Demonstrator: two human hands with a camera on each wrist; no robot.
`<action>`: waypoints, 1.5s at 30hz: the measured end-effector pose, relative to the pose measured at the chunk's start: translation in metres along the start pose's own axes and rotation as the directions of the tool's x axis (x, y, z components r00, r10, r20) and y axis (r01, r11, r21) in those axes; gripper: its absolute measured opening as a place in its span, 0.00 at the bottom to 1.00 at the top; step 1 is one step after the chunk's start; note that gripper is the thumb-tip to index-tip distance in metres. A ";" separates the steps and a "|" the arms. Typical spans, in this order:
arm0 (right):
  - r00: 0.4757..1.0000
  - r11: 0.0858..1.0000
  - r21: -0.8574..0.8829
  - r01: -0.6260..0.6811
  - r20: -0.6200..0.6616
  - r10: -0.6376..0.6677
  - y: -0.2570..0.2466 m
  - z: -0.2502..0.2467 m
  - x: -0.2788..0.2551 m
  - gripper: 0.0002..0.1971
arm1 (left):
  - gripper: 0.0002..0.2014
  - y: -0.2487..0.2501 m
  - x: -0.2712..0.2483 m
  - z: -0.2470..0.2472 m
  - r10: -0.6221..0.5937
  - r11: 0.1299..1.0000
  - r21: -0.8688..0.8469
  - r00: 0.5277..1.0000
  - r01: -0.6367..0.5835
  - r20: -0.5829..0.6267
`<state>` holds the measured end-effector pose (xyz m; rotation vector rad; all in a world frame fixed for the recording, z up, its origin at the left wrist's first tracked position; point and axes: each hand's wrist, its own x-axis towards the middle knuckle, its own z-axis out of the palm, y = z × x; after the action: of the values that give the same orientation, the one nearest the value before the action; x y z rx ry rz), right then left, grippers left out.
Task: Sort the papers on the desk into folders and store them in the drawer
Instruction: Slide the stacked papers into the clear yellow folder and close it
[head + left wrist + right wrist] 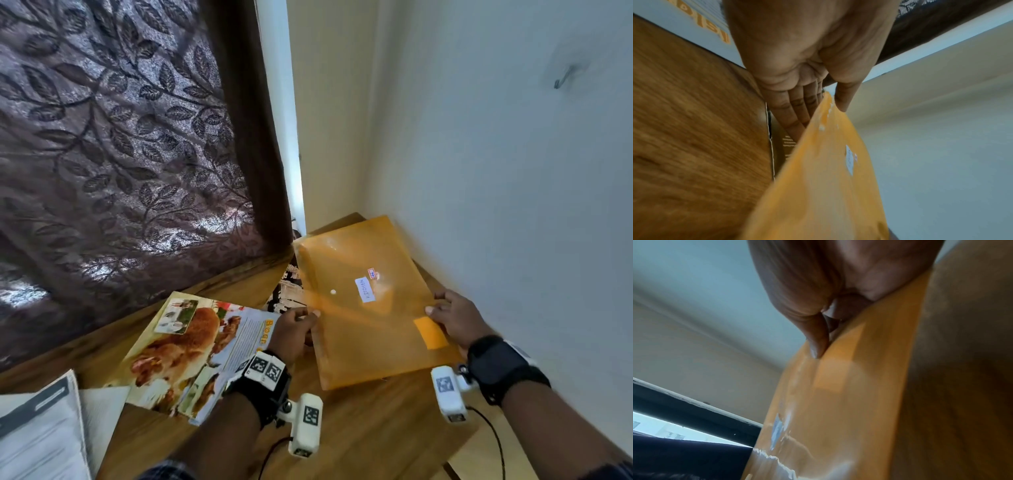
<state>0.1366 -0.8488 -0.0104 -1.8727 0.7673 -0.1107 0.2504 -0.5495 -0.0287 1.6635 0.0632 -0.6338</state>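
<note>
An orange translucent folder (363,329) with a white label reading "KITCHEN" (364,289) is held between both hands, slightly raised over the wooden desk (370,428) in the corner. My left hand (305,318) pinches its left edge. In the left wrist view the thumb (844,99) lies on top of the folder (824,186) and the fingers (789,112) lie underneath. My right hand (436,305) grips the right edge, and its thumb (818,344) presses on the folder (838,402). A dark printed sheet (286,291) lies partly under the folder.
A magazine spread with dog photos (185,353) lies on the desk left of the folder. White printed papers (41,435) sit at the lower left. A patterned curtain (120,154) hangs behind the desk, and a pale wall (513,171) stands close on the right.
</note>
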 end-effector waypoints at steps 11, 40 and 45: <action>0.989 0.975 0.222 -0.026 0.148 -0.007 -0.001 0.012 -0.097 0.10 | 0.18 0.015 -0.033 -0.024 0.252 0.961 0.148 0.960 -0.234 -0.121; 0.103 -0.324 -0.501 0.803 0.651 -0.752 -0.246 0.083 -0.098 0.15 | 0.04 0.118 -0.109 -0.074 0.373 0.872 0.276 0.914 -0.404 0.162; 0.148 -0.339 -0.387 0.857 0.816 -0.559 -0.265 0.112 -0.103 0.19 | 0.09 0.121 -0.131 -0.093 0.429 0.770 0.456 0.891 -0.446 0.147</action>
<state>0.2221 -0.6406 0.1959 -3.0704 -1.2466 -0.2793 0.2208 -0.4484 0.1419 2.0515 -0.5425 -0.3258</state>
